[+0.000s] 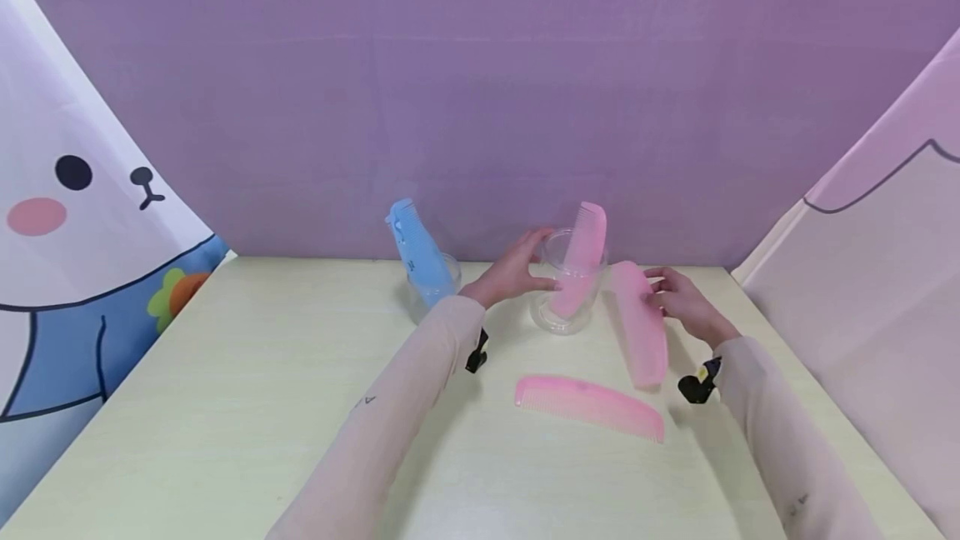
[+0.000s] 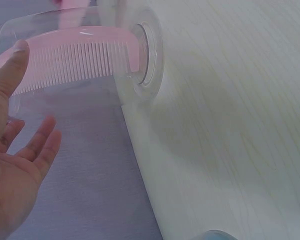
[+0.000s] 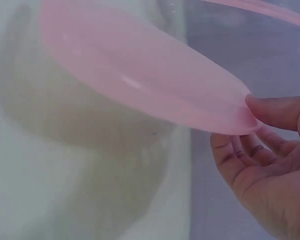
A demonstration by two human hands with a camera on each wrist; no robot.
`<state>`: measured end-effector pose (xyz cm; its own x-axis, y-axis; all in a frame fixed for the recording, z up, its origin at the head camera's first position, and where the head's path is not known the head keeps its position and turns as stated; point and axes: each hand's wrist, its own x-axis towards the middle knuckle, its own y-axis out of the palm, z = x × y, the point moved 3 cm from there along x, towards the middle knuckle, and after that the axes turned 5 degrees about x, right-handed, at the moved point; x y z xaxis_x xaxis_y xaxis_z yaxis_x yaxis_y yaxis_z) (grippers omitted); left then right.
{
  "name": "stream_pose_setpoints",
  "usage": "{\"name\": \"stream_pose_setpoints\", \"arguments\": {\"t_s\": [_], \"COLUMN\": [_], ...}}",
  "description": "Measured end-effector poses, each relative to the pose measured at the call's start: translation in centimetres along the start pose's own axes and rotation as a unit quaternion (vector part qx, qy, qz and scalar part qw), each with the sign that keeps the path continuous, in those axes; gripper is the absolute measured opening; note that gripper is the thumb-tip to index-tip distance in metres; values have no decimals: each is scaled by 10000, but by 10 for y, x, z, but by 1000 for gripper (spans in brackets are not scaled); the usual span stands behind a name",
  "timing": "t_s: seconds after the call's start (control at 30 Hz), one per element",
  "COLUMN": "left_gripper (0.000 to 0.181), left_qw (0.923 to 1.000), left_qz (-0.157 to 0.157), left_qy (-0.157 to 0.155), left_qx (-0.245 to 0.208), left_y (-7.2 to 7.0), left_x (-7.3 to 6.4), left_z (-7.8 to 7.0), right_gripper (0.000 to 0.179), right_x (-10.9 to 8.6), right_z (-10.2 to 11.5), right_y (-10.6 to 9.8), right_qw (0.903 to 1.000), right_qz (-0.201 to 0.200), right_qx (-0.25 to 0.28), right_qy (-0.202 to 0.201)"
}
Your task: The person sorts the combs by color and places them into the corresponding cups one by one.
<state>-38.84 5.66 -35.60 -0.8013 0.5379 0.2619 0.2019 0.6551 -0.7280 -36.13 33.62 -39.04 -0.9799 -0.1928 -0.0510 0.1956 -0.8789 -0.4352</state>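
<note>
A clear cup point(image 1: 545, 324) stands on the table with a pink comb point(image 1: 587, 244) leaning inside it. My left hand point(image 1: 510, 273) is at the cup's left side near the rim. In the left wrist view the thumb point(image 2: 19, 60) overlaps the cup's wall, while the other fingers extend loosely past its edge. My right hand point(image 1: 690, 307) pinches another pink comb point(image 1: 643, 336) by its edge, just right of the cup. The right wrist view shows thumb and fingertips on that comb's end point(image 3: 140, 75), its far end slanting away over the table.
A second clear cup point(image 1: 454, 271) to the left holds blue combs point(image 1: 422, 255). Nearer me, one more pink comb point(image 1: 592, 405) lies flat on the pale table point(image 1: 225, 407). A purple backdrop point(image 1: 480, 107) rises behind, and printed cloths flank both sides.
</note>
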Motion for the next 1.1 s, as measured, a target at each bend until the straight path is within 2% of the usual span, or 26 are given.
{"name": "stream_pose_setpoints", "arguments": {"t_s": [0.07, 0.1, 0.27, 0.3, 0.33, 0.43, 0.67, 0.87, 1.0, 1.1], "left_gripper": [87, 88, 89, 89, 88, 89, 89, 89, 89, 89], "left_qw": [10000, 10000, 10000, 10000, 9999, 9998, 9999, 9999, 9999, 9999], "left_qz": [15, 5, 40, 44, 63, 55, 46, 41, 49, 54], "left_qy": [-20, 40, -28, -41, -115, -157, -137, -103, -107, -94], "left_qx": [24, 19, 72, 73, 86, 122, 73, 79, 78, 74], "left_y": [0, 4, 4, 4, 0, 0, 0, 0, -1, -1], "left_x": [-1, 4, 3, 3, -1, 0, 0, -1, -1, -1], "left_z": [0, 9, 8, 8, -1, 0, 1, 1, 1, 1], "right_gripper": [48, 48, 47, 47, 47, 42, 37, 37, 38, 39], "right_x": [0, 0, -2, -2, -2, -2, -6, -8, -8, -9], "right_z": [5, 8, 22, 24, 27, 36, 61, 77, 87, 97], "right_y": [-4, -6, -15, -17, -19, -25, -37, -43, -45, -45], "right_qw": [9998, 9995, 9964, 9955, 9942, 9887, 9705, 9427, 9278, 9223], "right_qz": [-176, -270, -744, -833, -929, -1243, -1747, -2135, -2332, -2399], "right_qx": [95, 107, 167, 221, 321, 628, 1474, 2334, 2611, 2692], "right_qy": [-100, -150, -363, -394, -435, -561, -763, -1065, -1290, -1393]}}
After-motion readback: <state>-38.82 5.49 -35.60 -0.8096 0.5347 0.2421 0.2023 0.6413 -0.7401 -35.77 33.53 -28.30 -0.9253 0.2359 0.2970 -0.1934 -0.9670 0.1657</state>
